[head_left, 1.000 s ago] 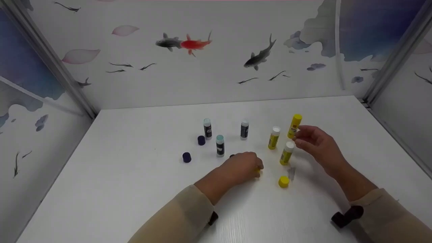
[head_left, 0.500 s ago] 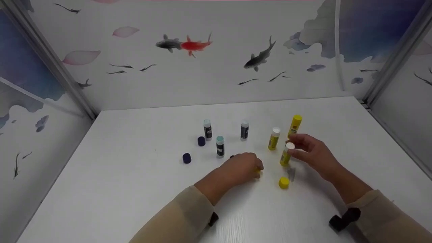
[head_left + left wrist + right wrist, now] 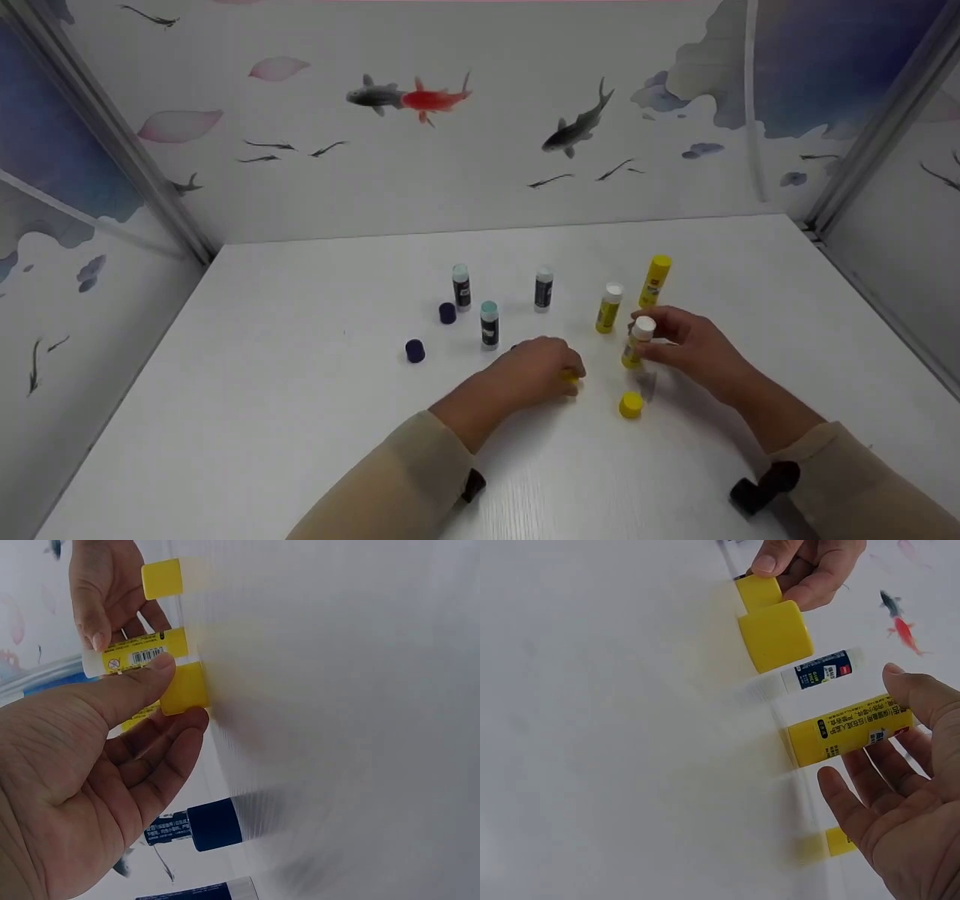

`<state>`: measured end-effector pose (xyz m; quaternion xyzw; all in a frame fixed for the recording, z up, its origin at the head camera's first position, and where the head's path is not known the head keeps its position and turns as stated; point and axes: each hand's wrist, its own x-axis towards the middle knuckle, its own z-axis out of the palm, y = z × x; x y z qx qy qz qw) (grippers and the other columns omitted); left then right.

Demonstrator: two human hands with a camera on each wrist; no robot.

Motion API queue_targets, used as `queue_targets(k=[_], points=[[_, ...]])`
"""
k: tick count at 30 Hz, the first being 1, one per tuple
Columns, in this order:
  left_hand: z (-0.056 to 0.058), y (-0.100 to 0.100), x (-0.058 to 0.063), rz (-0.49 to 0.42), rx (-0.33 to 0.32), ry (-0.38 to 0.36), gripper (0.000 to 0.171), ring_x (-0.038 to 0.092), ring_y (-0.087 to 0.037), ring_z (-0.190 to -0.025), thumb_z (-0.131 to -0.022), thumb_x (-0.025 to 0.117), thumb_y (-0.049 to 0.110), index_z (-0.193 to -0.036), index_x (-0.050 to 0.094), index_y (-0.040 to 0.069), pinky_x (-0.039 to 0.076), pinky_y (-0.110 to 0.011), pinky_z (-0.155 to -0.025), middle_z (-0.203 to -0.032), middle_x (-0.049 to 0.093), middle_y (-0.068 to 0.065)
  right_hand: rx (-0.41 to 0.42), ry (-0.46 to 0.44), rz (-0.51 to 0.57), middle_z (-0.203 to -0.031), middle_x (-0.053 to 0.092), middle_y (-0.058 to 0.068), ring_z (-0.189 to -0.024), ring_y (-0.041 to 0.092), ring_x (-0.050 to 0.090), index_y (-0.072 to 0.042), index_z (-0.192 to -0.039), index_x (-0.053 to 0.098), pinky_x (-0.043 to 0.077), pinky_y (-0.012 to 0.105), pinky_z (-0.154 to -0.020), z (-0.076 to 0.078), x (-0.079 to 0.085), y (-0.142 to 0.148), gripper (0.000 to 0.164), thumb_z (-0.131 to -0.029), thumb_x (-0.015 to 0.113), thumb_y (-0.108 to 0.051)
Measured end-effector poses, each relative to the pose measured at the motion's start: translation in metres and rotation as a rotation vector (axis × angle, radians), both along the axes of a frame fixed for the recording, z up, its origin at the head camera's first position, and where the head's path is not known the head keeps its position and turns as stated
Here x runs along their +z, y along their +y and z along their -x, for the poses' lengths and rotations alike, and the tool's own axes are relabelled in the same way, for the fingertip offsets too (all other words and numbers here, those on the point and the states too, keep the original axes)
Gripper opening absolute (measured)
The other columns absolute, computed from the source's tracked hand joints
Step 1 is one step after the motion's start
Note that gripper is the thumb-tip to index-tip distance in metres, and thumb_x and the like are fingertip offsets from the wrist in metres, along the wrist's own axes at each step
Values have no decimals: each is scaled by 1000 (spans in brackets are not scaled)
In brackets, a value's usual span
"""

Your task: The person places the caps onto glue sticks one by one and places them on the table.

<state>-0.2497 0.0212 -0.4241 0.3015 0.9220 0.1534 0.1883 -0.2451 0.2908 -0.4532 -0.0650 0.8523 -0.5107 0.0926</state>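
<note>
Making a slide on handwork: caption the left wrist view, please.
Left grip pinching a yellow cap, right grip at a white-topped yellow glue stick, a dark blue cap lower in frame.

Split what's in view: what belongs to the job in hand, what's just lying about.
Seemingly in the job:
yellow cap, pinched by the left hand
nearer white-topped yellow glue stick, with the right hand about it, grip unclear

Probably just standing or lying about, untouched:
second yellow cap
two other yellow glue sticks
three navy glue sticks
navy caps
</note>
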Motion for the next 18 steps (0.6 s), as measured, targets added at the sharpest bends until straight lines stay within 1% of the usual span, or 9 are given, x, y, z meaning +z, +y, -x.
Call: queue_targets(k=[5,9,13,18], points=[[0,0,0,-7,4,-5,29,62,-10,-116,-98,74,27,-127,74,26,49,-25,-110,-123,70,9,6,-13,-1,-140,63,9,-130,27,57,-9,-142,58,54,17,-96,-1,-1,0,57,-95,78,-34],[0,0,0,0,7,-11,29,62,-10,-115,-98,74,28,-127,74,26,49,-25,-110,-123,70,9,6,-34,7,-137,64,8,-127,25,58,-11,-139,60,54,18,-96,0,-2,0,53,-94,78,-34],[0,0,-1,-6,6,-13,28,62,-10,-116,-99,73,28,-126,74,26,50,-26,-110,-124,70,10,8,-36,14,-134,66,8,-125,25,59,-12,-136,61,54,18,-96,1,-3,1,49,-95,78,-32],[0,-1,-1,-15,5,-8,27,62,-10,-117,-100,71,28,-126,74,26,49,-26,-110,-124,70,9,8,-33,15,-133,66,8,-124,24,59,-10,-135,62,54,18,-96,1,-4,0,48,-95,78,-31]])
